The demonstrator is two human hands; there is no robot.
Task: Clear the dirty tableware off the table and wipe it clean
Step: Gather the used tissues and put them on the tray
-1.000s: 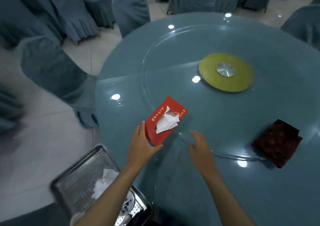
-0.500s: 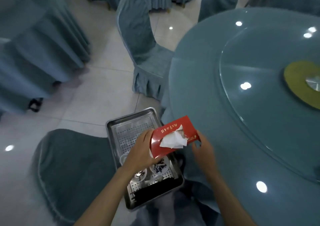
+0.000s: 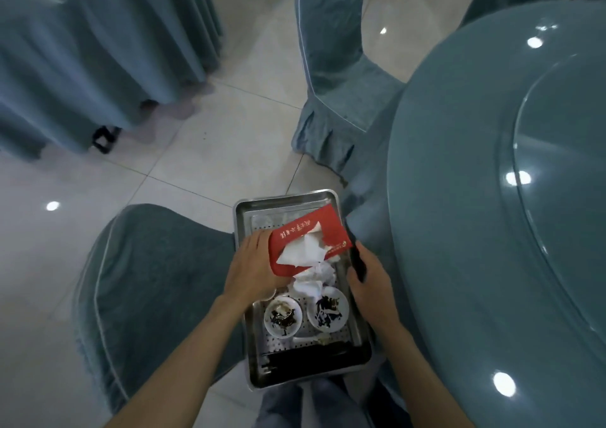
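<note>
Leftmost, a covered chair (image 3: pixel 157 280) stands beside the tray. Next, the left hand (image 3: pixel 252 270) grips the tissue box (image 3: pixel 314 231) by its left end, and the box edge covers the fingertips. The box hangs tilted over the metal tray (image 3: pixel 241 218), above crumpled tissues (image 3: pixel 314 280) and two sauce-stained bowls (image 3: pixel 282 318); it is not yet set down. We judge the box light and made of thin card, easily crushed if squeezed on its broad faces. The loose tissue at the slot may snag or drop. Best hold: the short ends, where the card is stiffest. The right hand (image 3: pixel 370 280) sits at the box's right corner with curled fingers. It is in shadow, so we cannot tell whether it pinches the box. The table (image 3: pixel 459 198) lies rightmost.
</note>
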